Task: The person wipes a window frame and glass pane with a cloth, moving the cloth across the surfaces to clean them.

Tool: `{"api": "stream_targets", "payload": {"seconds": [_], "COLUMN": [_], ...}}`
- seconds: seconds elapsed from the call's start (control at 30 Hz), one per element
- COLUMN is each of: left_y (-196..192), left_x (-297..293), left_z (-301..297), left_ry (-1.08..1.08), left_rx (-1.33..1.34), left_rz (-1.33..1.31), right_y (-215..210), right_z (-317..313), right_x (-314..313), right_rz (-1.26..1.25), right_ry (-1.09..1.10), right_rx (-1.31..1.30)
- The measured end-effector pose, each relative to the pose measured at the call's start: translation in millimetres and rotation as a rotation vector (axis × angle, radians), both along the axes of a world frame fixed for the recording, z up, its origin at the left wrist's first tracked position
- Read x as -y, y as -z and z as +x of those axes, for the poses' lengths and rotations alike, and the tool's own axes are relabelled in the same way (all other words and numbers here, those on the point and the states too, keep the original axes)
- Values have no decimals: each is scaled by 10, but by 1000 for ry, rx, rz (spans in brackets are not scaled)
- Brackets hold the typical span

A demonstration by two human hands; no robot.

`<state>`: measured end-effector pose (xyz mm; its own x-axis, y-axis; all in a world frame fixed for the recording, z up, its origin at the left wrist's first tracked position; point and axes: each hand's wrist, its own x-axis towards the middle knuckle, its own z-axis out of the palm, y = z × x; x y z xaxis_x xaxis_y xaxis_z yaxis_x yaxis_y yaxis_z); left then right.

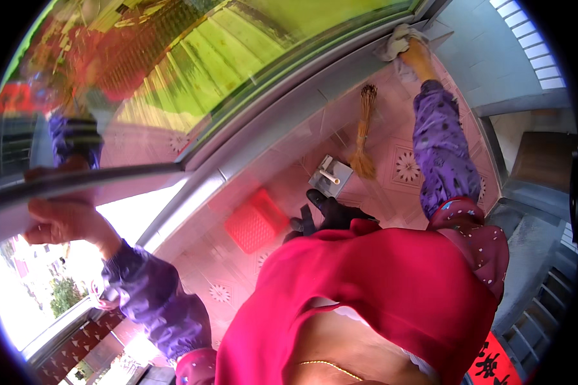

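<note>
At the far right end of the window sill (327, 90), my right hand (419, 56) is closed on a crumpled whitish cloth (399, 40). The cloth lies against the corner where the sill meets the wall. My left hand (70, 221) is raised at the left, its fingers bent around the grey frame (125, 174) of a window panel. Purple patterned sleeve covers are on both forearms. The glass pane (237, 58) beyond the sill has a yellow-green tint and reflects a sleeve and red shapes.
Below on the pink patterned tile floor (199, 269) are a red plastic basket or stool (257, 221), a straw hand broom (364, 138) and a dustpan (329, 176) with a pale handle. A tiled wall (481, 64) stands at the right, with metal bars (546, 301) lower down.
</note>
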<state>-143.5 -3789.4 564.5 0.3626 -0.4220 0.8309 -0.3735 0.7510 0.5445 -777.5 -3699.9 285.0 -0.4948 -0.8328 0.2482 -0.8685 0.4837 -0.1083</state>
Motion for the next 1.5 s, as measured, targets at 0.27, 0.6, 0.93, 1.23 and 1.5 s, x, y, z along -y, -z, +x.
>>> {"api": "stream_targets", "payload": {"seconds": [0.27, 0.6, 0.93, 1.23, 1.5], "left_y": [11, 701, 2510, 2444, 2597], "left_x": [176, -572, -1796, -1875, -1523], "left_z": [347, 452, 1125, 1118, 599], "left_ry": [-334, 99, 528, -547, -341], "left_rx": [272, 359, -928, -153, 329], "left_rz": [-149, 334, 872, 628, 704], "right_y": [-408, -389, -1082, -690, -1223], "right_z": [2446, 4716, 5906, 5931, 6013], "right_x": [-246, -382, -54, 182, 563], "right_rz": [98, 41, 129, -18, 456], "right_ry": [-278, -935, -1382, -1456, -1705], "right_rx": [-16, -10, 837, 27, 113]}}
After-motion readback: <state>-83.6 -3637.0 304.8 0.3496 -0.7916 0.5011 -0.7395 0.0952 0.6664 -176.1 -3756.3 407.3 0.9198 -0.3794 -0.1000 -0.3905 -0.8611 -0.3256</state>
